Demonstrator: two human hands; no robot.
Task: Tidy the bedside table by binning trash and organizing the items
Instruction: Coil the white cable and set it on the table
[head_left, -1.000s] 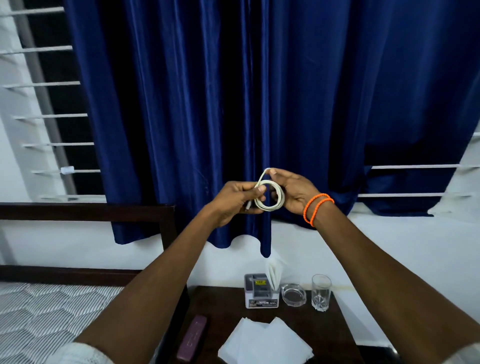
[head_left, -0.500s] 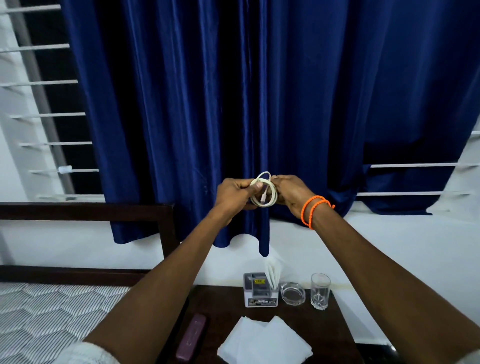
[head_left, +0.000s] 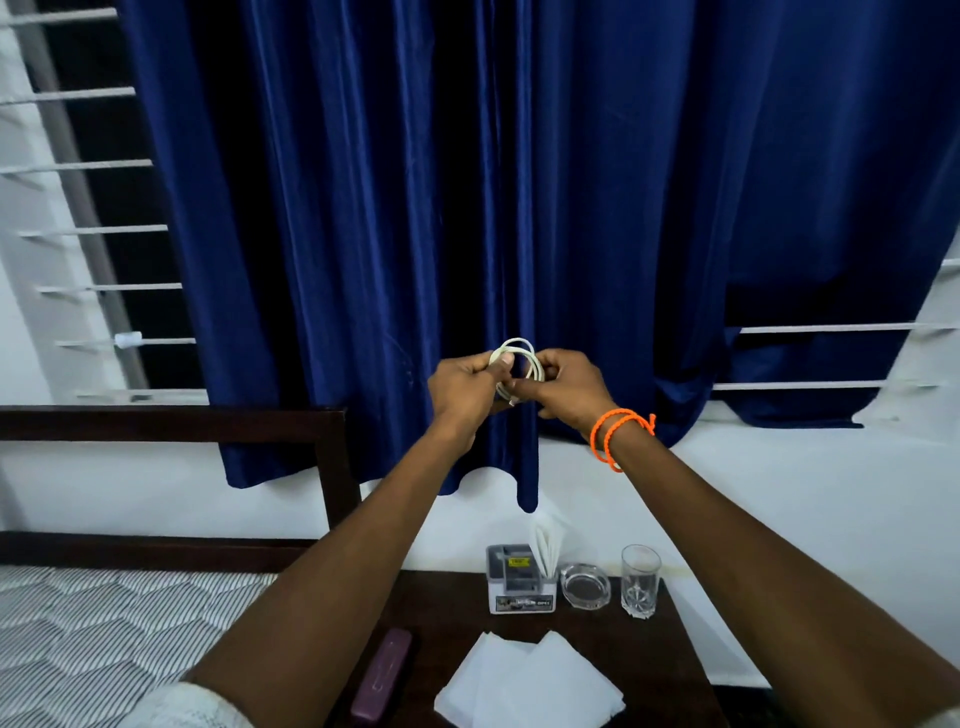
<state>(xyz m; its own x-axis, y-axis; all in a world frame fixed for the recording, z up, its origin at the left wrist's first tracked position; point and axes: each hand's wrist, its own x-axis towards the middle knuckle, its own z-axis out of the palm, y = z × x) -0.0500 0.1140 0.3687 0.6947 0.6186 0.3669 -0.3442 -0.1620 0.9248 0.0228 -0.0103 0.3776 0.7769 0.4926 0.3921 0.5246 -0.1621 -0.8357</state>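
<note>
A white cable (head_left: 525, 351) wound into a small coil is held up in front of the blue curtain, well above the table. My left hand (head_left: 462, 387) pinches its left side near a plug end, and my right hand (head_left: 566, 387), with orange bands on the wrist, grips its right side. Below, the dark wooden bedside table (head_left: 452, 608) carries white tissues (head_left: 530, 686) at the front, a maroon case (head_left: 382, 675) at the left edge, and a small box (head_left: 519, 579) with folded paper, a glass ashtray (head_left: 586, 587) and a drinking glass (head_left: 640, 579) along the back.
A bed with a striped mattress (head_left: 104, 639) and a dark headboard (head_left: 171, 423) lies left of the table. The blue curtain (head_left: 467, 208) hangs over a barred window, and a white wall runs behind the table.
Both hands have turned the coil and closed in on it; the loop looks tighter, and a cable end now pokes out below the coil between the hands.
</note>
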